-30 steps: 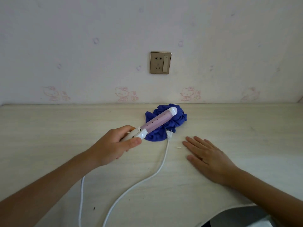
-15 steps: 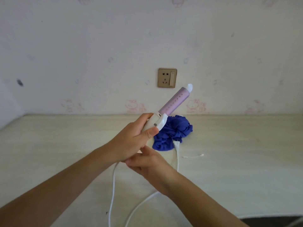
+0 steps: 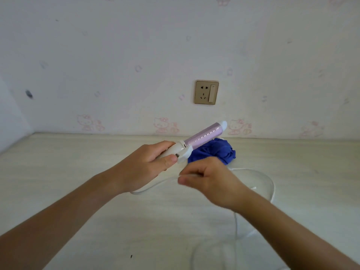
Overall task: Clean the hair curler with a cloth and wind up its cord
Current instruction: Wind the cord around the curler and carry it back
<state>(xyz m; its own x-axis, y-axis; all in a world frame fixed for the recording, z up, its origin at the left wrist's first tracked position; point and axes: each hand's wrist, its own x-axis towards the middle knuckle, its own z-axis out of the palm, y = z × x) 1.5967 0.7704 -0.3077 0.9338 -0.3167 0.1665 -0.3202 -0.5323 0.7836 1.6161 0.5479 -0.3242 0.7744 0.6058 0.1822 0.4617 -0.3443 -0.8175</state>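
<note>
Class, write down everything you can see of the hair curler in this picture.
The hair curler has a white, plastic-looking handle, a pale purple barrel with a row of small dots and a rounded white tip. It is held above the table, tip tilted up and right, toward the wall. The left hand grips its handle, thumb beside a small dark spot. Its white cord runs to the right hand, which pinches it.
</note>
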